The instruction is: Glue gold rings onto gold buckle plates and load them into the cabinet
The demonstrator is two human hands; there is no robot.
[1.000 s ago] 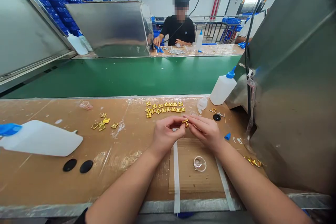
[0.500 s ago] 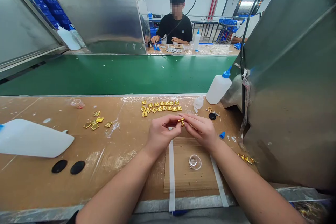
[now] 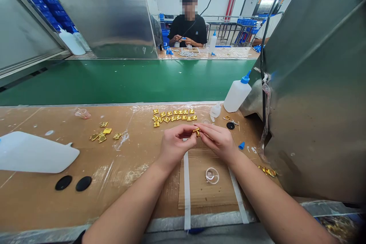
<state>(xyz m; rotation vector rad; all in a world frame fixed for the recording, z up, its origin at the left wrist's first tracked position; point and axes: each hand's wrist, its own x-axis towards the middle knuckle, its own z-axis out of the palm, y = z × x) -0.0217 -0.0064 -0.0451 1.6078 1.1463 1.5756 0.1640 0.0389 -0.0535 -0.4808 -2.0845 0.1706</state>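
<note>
Between my fingertips is a small shiny gold piece (image 3: 196,132), partly covered by the fingers, so its full shape is unclear. My left hand (image 3: 177,141) pinches it from the left, thumb below. From the right, my right hand (image 3: 217,139) grips it with closed fingers. Both hands are above the upper edge of a cardboard pad (image 3: 200,194) taped down with white strips. On the pad stands a small clear cup (image 3: 212,175). Just beyond my hands, several gold pieces (image 3: 173,118) lie in two rough rows.
Loose gold pieces (image 3: 102,136), black discs (image 3: 83,183) and a white bottle (image 3: 37,153) lie left. An upright bottle (image 3: 237,96), small bottle (image 3: 215,110) and blue cap (image 3: 241,145) are right, beside a metal panel (image 3: 311,95). A person (image 3: 188,26) sits beyond the green belt (image 3: 128,82).
My hands keep the same grip on the gold piece, almost still. The view has shifted slightly. Across the belt, the person's hands have come together around something small and blue.
</note>
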